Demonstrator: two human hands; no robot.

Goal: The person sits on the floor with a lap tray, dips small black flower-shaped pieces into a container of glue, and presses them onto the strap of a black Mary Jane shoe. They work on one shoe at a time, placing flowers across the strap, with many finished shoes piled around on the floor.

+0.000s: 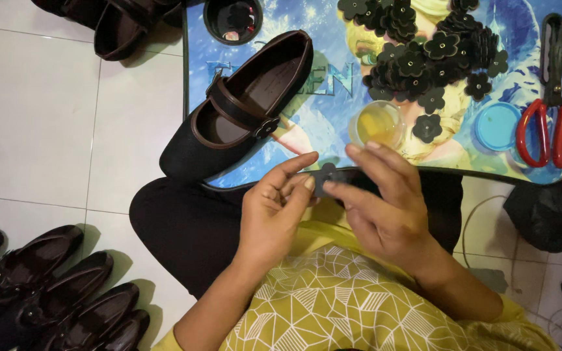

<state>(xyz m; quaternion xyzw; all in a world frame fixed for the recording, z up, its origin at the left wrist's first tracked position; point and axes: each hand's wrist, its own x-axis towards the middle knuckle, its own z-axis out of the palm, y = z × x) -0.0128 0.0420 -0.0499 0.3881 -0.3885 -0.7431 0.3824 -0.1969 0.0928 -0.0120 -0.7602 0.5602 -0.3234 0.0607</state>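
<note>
Both hands pinch one small black flower piece (325, 180) above the lap: the left hand (273, 211) grips its near edge with thumb and forefinger, the right hand (385, 208) its far side. Just beyond it, a black strap shoe (242, 110) lies on the low table (333, 104), near a flower pile (424, 55) and red scissors (552, 107).

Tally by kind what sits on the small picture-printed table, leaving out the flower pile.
Dark brown strapped shoe: 1
Red-handled scissors: 1
Clear cup of yellow liquid: 1
Round blue lid: 1
Round black container: 1
Total: 5
</note>
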